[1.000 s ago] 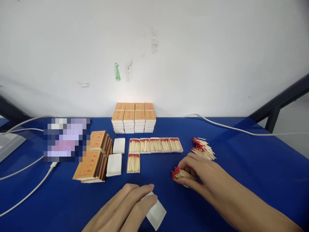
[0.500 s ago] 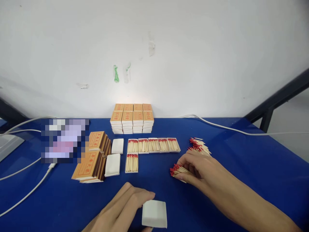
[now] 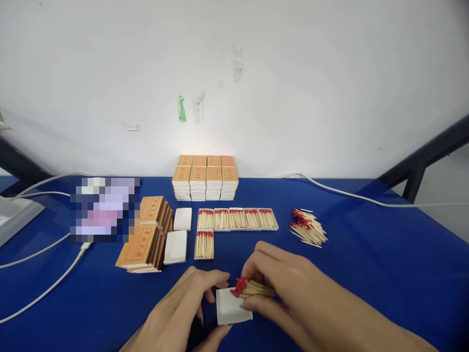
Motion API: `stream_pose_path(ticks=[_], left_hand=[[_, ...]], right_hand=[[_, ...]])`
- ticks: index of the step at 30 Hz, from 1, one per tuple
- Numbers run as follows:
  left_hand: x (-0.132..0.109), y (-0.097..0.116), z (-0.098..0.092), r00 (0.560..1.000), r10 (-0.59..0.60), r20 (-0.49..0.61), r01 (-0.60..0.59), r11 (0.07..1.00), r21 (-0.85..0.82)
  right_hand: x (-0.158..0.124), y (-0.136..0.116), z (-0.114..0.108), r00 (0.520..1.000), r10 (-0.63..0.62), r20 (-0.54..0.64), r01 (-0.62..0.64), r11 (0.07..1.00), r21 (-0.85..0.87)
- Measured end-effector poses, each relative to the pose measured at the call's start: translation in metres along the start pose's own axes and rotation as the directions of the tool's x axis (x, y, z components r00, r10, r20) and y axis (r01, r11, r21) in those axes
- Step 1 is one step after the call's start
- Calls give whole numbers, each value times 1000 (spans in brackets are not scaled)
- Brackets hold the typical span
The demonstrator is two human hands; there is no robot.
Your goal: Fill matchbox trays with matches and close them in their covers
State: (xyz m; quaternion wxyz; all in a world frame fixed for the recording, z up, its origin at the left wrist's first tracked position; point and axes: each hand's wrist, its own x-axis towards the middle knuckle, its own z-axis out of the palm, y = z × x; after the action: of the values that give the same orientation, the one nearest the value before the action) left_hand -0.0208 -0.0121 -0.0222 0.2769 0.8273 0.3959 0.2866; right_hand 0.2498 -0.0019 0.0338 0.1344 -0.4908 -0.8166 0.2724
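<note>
At the front of the blue table, my left hand [image 3: 179,308] grips a small white matchbox tray [image 3: 227,312] at its left side. The thumb is at the tray's near edge and the fingers curl by its far left corner. My right hand [image 3: 286,278] pinches a bundle of red-tipped matches [image 3: 254,288] over the tray's right part, heads pointing left. Beyond the right hand lies a loose pile of matches [image 3: 309,230]. Several filled trays [image 3: 237,219] stand in a row, with one more filled tray [image 3: 204,245] in front of the row's left end.
White trays [image 3: 176,247] sit left of the filled ones, beside stacked orange matchbox sleeves [image 3: 137,247]. Orange-topped matchboxes [image 3: 205,178] are stacked against the wall. At the left are a blurred-out device [image 3: 106,208] and white cables [image 3: 47,303]. Another cable [image 3: 340,195] crosses back right.
My right hand has brought the match bundle leftward from beside the pile to over the tray. The tray in my left hand has shifted slightly up in view.
</note>
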Motion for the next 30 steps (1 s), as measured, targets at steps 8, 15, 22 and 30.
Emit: stream_pose_path(ticks=[8, 15, 22, 30], left_hand=[[1, -3, -1, 998, -9, 61, 11, 999, -38], [2, -5, 2, 999, -24, 34, 24, 999, -21], [-1, -8, 5, 1000, -12, 13, 12, 1000, 5], [-2, -7, 3, 999, -20, 33, 21, 999, -29]], right_hand=[[18, -15, 23, 915, -387, 110, 379, 739, -557], [16, -10, 22, 944, -326, 58, 325, 877, -354], [14, 0, 3, 985, -21, 172, -22, 969, 245], [14, 10, 20, 996, -82, 35, 63, 922, 382]])
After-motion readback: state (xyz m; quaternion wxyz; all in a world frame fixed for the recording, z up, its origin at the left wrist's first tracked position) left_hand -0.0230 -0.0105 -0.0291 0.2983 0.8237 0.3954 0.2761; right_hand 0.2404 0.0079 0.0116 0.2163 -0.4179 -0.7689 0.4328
